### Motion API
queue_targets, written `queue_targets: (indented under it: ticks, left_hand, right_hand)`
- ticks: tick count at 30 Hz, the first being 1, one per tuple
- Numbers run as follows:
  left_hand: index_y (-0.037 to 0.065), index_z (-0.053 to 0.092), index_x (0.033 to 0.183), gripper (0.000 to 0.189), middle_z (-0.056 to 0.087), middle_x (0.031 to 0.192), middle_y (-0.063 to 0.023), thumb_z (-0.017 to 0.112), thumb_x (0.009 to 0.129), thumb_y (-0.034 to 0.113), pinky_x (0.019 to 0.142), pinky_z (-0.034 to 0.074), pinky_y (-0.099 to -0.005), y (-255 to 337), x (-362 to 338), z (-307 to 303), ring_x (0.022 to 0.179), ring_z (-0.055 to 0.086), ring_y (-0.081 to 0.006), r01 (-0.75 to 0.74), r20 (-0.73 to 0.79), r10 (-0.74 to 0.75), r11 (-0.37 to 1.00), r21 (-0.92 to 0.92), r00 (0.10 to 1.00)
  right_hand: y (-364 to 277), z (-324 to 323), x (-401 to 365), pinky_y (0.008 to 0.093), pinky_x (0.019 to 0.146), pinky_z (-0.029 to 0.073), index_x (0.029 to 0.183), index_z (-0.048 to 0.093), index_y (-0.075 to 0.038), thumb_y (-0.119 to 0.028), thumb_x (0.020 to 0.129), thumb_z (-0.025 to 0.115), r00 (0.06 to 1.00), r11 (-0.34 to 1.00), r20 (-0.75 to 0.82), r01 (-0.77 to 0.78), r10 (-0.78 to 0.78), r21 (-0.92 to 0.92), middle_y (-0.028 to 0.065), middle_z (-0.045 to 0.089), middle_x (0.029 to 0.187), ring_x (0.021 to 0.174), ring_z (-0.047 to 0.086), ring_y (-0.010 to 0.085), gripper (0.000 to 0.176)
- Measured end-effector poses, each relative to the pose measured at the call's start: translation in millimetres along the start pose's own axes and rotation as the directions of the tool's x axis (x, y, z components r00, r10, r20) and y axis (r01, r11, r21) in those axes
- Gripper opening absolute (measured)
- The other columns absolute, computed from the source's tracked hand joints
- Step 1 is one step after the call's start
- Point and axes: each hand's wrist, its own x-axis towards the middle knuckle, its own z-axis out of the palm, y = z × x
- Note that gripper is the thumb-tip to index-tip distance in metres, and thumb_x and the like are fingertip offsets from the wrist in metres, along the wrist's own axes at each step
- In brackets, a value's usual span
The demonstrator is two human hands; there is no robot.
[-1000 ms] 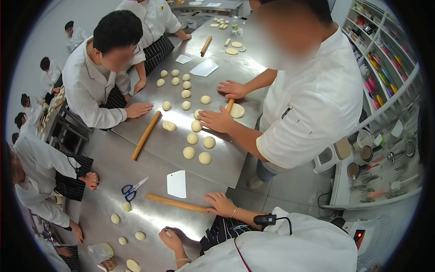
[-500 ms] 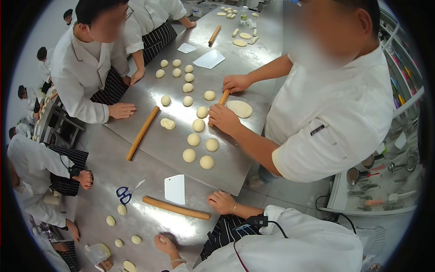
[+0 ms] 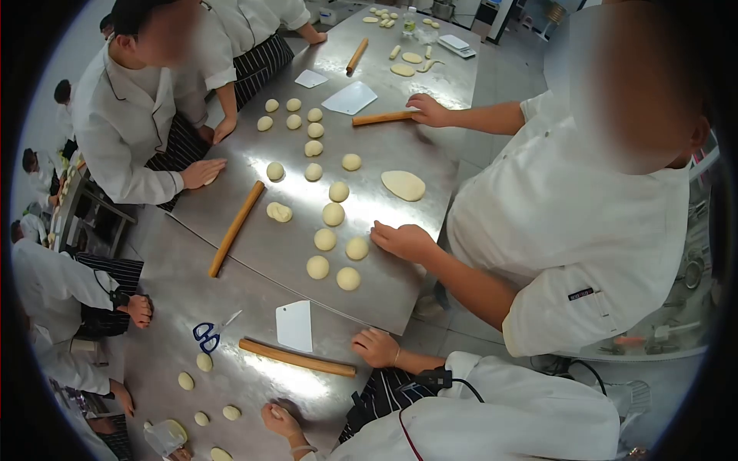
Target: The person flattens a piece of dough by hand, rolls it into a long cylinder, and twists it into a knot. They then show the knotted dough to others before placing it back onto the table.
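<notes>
At the bottom of the view, my left hand [image 3: 281, 421] is closed at the steel table's front edge, with the fingers curled in; whatever may be inside is hidden. My right hand [image 3: 375, 348] rests palm down on the table edge, fingers stretched out and holding nothing. Nearest to both hands lies a wooden rolling pin [image 3: 297, 358]. Beyond it is a white dough scraper [image 3: 294, 326]. Blue-handled scissors [image 3: 206, 337] lie left of the pin. Several small dough balls [image 3: 231, 412] sit to the left of my left hand.
Across the table a co-worker's hand [image 3: 433, 110] holds a rolling pin [image 3: 382, 117] beside a flattened dough oval [image 3: 403, 186]. Rows of dough balls [image 3: 333, 214] fill the middle. Another rolling pin [image 3: 237, 229] lies left. Other people stand along the left side; a plastic container [image 3: 165, 437] is lower left.
The co-worker on the right has lifted the rolling pin away from the dough oval toward the far side, one hand now off it. My hands stay in place.
</notes>
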Motion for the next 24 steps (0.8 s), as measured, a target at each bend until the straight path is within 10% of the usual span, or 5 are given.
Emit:
queue_targets:
  ticks: [24]
  left_hand:
    - [-0.003,0.055,0.087,0.020,0.055,0.081,-0.0181,0.051,0.085,0.017,0.071,0.043,-0.0415,15.5,1.3,-0.5,0.074,0.052,-0.0352,0.073,0.001,-0.073,0.997,0.006,0.997]
  right_hand:
    - [-2.0,0.4,-0.9,0.0315,0.065,0.040,0.079,0.054,-0.007,-0.015,0.069,0.055,1.000,1.000,0.002,0.007,-0.007,-0.015,0.0056,0.051,0.082,0.073,0.050,0.0210,0.012]
